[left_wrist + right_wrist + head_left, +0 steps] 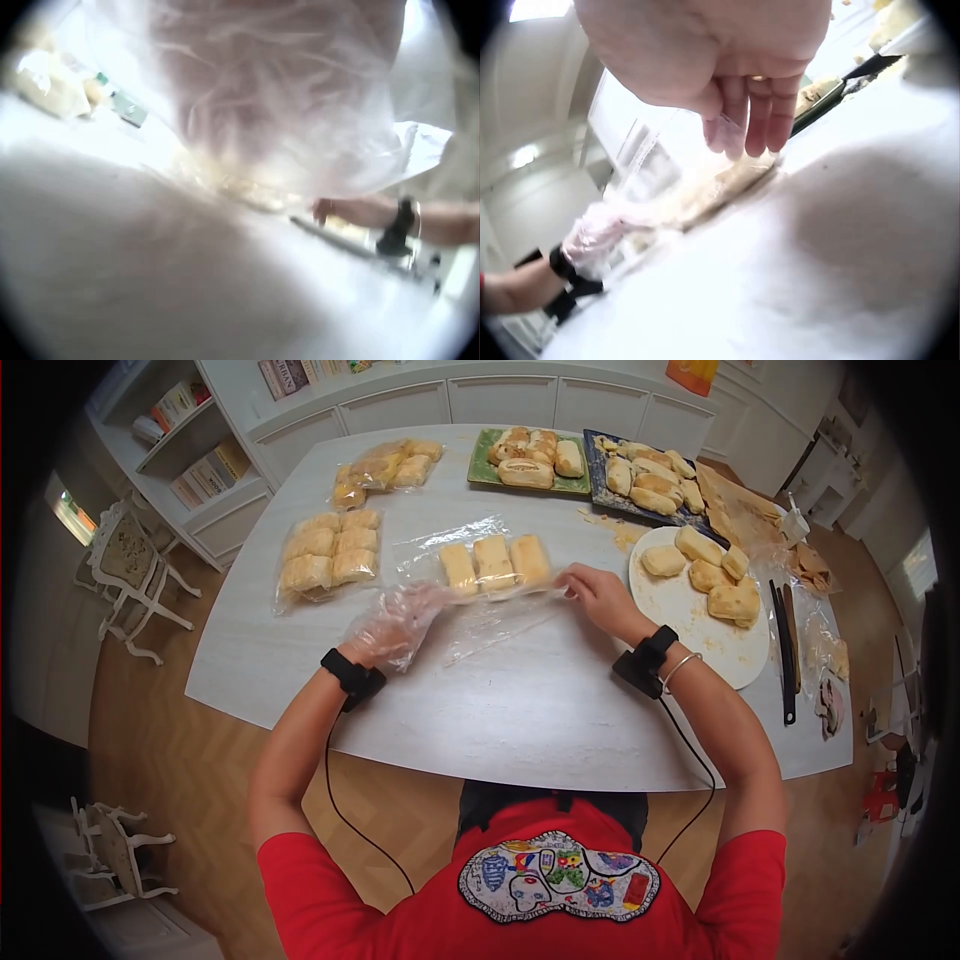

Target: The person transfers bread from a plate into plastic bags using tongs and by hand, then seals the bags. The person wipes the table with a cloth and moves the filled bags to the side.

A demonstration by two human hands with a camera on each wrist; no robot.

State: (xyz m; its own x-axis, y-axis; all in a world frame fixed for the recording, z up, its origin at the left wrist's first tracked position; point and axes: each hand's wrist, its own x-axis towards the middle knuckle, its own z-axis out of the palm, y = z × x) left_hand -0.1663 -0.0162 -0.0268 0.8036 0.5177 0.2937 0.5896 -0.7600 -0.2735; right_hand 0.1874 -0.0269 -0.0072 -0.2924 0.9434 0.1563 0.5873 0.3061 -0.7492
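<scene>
A clear plastic bag (pixel 478 632) lies on the table with three bread rolls (pixel 494 563) side by side in it. My left hand (pixel 400 622), in a loose clear plastic glove, holds the bag's near left edge. The bare right hand (pixel 603 600) pinches the near right corner between thumb and fingers; the right wrist view shows this hand (pixel 727 75) with film at the fingertips. In the left wrist view the gloved hand (pixel 277 90) fills the top, its fingertips blurred by plastic.
Two bagged bread packs (pixel 330 550) (pixel 390 468) lie at the left. Bread fills a green tray (pixel 480 472) and a dark tray (pixel 612 502) at the back. A white plate (pixel 675 650) of rolls and black tongs (pixel 785 660) are at the right.
</scene>
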